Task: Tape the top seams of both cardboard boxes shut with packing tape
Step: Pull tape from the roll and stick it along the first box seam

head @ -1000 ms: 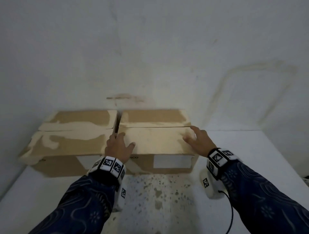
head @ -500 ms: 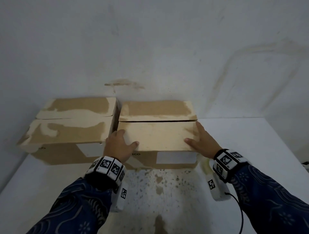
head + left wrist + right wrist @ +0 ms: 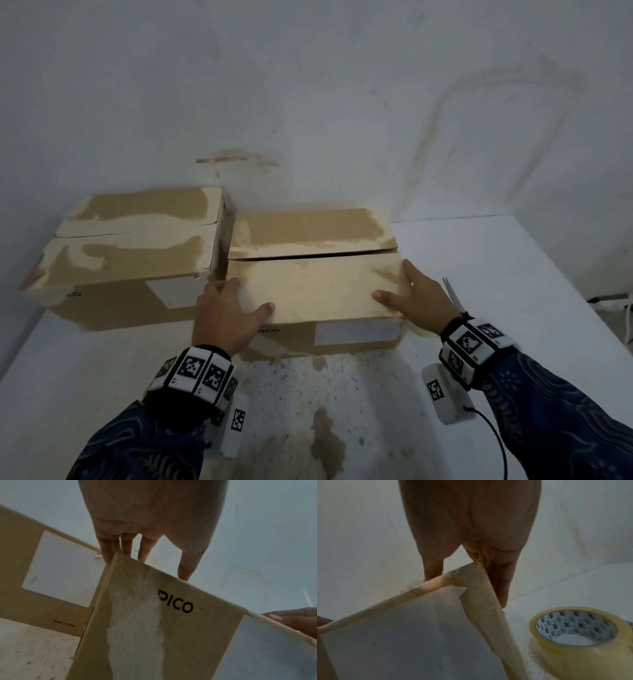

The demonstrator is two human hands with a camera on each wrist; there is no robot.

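Cardboard right box [image 3: 315,287] seeming light, stiff | left hand [image 3: 222,315], right hand [image 3: 418,301] clamping its side walls (best hold) with straight fingers [image 3: 409,274] | tape roll [image 3: 565,654] lying right of it

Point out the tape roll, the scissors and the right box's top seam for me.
tape roll [image 3: 565,660]: right wrist view, on its outer wall.
scissors [image 3: 452,295]: head view, on the blades.
right box's top seam [image 3: 308,256]: head view, middle of the dark gap.

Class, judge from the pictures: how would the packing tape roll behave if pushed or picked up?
The packing tape roll lies flat on the table, so a push probably slides it rather than rolls it. Its open core likely offers an easy grip.
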